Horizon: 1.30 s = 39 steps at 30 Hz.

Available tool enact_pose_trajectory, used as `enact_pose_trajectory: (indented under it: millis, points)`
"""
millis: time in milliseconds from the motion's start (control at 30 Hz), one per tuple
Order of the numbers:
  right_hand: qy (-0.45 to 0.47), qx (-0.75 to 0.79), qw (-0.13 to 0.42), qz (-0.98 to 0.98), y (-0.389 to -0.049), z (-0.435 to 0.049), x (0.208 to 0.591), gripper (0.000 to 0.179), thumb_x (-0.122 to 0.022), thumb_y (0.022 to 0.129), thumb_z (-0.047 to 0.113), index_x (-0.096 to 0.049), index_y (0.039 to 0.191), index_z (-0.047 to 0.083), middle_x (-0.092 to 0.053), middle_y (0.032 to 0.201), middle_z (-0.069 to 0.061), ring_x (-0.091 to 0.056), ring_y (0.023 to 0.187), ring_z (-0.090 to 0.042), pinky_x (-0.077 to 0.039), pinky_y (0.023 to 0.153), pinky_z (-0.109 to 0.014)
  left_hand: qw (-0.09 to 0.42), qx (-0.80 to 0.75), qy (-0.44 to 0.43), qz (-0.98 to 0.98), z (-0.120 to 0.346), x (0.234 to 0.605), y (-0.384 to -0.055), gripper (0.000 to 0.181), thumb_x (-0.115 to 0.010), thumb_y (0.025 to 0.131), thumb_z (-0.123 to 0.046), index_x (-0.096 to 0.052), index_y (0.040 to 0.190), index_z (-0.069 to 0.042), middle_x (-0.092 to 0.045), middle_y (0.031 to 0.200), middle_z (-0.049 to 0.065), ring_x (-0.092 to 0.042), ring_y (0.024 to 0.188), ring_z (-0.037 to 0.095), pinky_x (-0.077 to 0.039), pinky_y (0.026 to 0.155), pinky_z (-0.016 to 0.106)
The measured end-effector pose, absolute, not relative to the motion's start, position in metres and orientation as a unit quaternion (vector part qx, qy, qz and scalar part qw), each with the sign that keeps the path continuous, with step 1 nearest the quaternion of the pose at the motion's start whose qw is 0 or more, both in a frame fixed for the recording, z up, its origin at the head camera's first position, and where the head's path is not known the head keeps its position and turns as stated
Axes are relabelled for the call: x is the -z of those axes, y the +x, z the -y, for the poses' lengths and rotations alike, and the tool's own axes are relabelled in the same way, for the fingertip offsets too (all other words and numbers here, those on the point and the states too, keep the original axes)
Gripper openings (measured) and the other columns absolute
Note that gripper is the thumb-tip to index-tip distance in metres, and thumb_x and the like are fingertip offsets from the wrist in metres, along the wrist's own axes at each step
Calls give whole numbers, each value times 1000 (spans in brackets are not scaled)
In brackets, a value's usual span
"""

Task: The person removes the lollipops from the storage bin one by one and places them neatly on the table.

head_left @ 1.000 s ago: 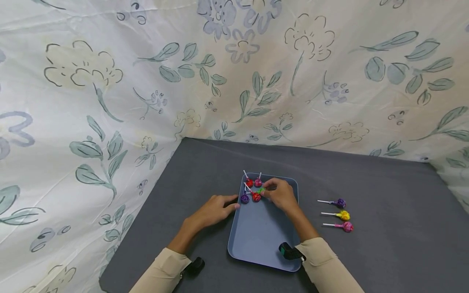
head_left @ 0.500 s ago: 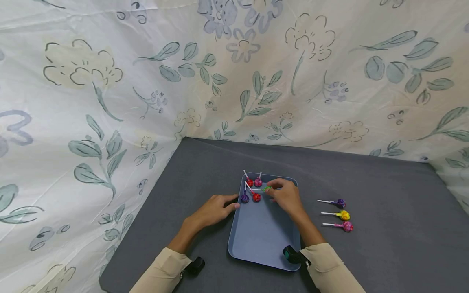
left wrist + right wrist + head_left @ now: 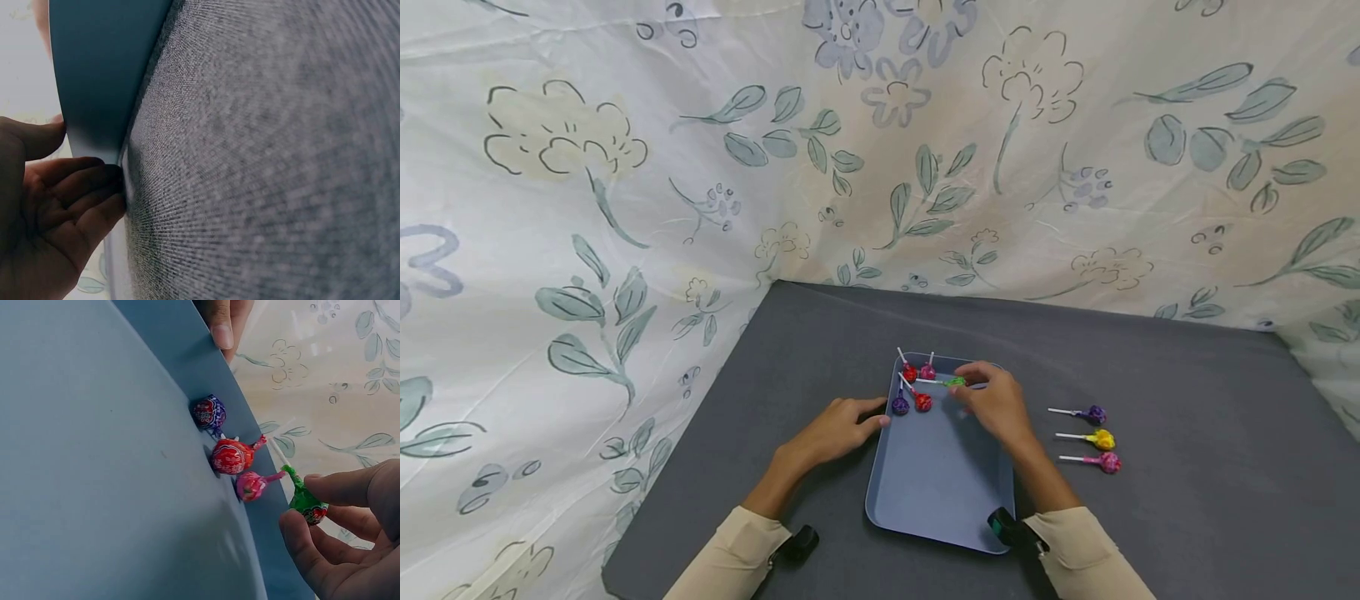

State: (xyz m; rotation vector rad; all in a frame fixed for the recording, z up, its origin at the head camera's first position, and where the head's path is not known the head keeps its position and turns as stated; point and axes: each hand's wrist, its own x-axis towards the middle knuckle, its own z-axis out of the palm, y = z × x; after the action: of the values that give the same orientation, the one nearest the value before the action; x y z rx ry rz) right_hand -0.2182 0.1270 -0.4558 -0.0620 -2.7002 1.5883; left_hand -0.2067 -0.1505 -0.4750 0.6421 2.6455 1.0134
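A light blue tray (image 3: 936, 492) lies on the grey table. My right hand (image 3: 997, 404) pinches a green-wrapped lollipop (image 3: 306, 503) by its head between thumb and fingers, over the tray's far part, its stick pointing left. In the tray's far left corner lie a purple lollipop (image 3: 900, 406), a red lollipop (image 3: 922, 402), another red lollipop (image 3: 910, 373) and a pink lollipop (image 3: 928, 372). Against the tray's left side rests my left hand (image 3: 838, 429). The left wrist view shows its thumb touching the rim and its loosely bent fingers against the outer wall.
Right of the tray, a purple lollipop (image 3: 1096, 414), a yellow lollipop (image 3: 1102, 439) and a pink-wrapped lollipop (image 3: 1109, 462) lie in a column on the table (image 3: 1210, 467), sticks to the left. A flower-patterned cloth (image 3: 865, 167) hangs behind and at the left.
My right hand has moved right and slightly farther back with the green lollipop, away from the other lollipops in the tray. My left hand has stayed at the tray's edge.
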Motion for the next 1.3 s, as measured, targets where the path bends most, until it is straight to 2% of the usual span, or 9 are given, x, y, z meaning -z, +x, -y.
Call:
enact_pose_trajectory:
  millis: [233,400,733,900,1300]
  points:
    - [-22,-526,0,850,-212,-132,447,30,-77,97,15,-74,124,1,-72,119,-21,-77,88,-34,-64,76,-39,117,-343,218,-906,151,475,-207,52,-58,110,-37,-59,151,-4,-60,151,14,-59,140,31,-46,116,53]
    - [-22,-533,-1,846,-208,-138,444,30,-77,98,18,-74,123,1,-73,118,-19,-77,97,-33,-65,80,-42,115,-344,220,-905,150,473,-206,51,-58,110,-36,-59,151,-4,-60,151,14,-59,140,31,-47,116,52]
    - [-27,-512,-9,858,-196,-154,439,37,-76,100,24,-71,130,3,-72,125,-18,-76,98,-28,-63,81,-40,117,-340,220,-907,150,473,-206,51,-57,110,-36,-59,151,-4,-61,151,15,-59,140,32,-46,116,53]
    - [-30,-500,-9,865,-190,-160,440,38,-76,100,25,-73,130,2,-73,121,-18,-76,97,-28,-63,80,-35,116,-341,219,-907,150,474,-206,52,-58,110,-36,-59,150,-4,-61,150,15,-60,139,31,-47,115,52]
    - [-26,-483,4,875,-173,-180,441,36,-76,100,25,-73,129,3,-75,118,-16,-76,101,-27,-62,82,-34,117,-344,217,-906,149,472,-206,51,-58,110,-35,-59,150,-3,-61,150,15,-60,139,32,-47,115,53]
